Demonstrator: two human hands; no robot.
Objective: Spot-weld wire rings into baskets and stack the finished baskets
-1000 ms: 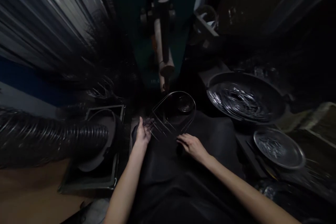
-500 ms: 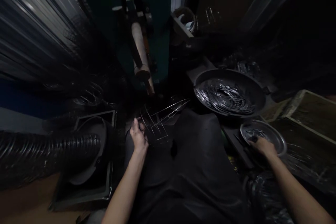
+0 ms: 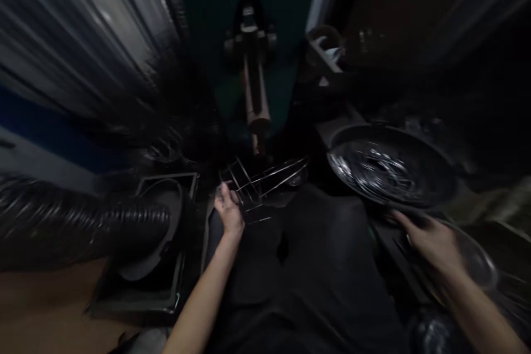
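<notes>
My left hand [image 3: 229, 210] is closed on a thin metal wire frame [image 3: 261, 181], made of a long narrow loop with several cross wires. The frame lies above my dark-covered lap, just below the copper-coloured rod [image 3: 258, 144] of a machine. To the right, my right hand [image 3: 435, 243] hovers over the near-left rim of a small round metal dish [image 3: 485, 265]. Its thumb and fingers are drawn together, and motion blurs them. Whatever they hold, if anything, is too small to make out.
A wide dark pan [image 3: 435, 168] full of bent wire pieces [image 3: 377, 171] stands at the right. Ahead is the machine's green body [image 3: 203, 5]. On the left, a ribbed hose [image 3: 136, 218] runs into a dark round hood [image 3: 176, 215] within a frame.
My right hand has come up out of the small dish, towards my lap. My left hand still holds the wire frame. The whole view has shifted as my head turned left.
</notes>
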